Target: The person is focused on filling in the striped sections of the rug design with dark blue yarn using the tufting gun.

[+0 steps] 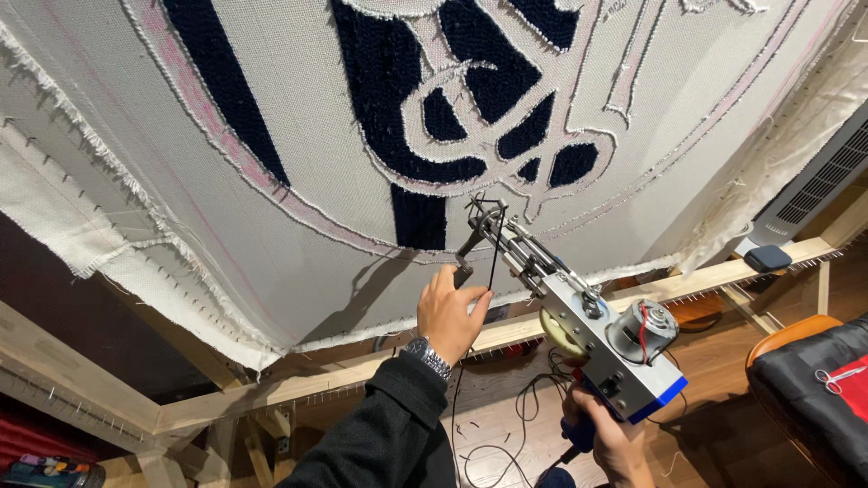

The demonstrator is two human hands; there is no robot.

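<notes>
Tufting gun, metal-bodied with a blue handle and exposed motor, is held from below by the right hand, which is closed around the handle. Its needle end is raised up and left toward the stretched backing cloth, just below the dark navy tufted pattern. The left hand, wearing a wristwatch, is closed on the black front grip beside the needle. Black yarn is seen running down from the needle. The cloth is pinned to a wooden frame.
</notes>
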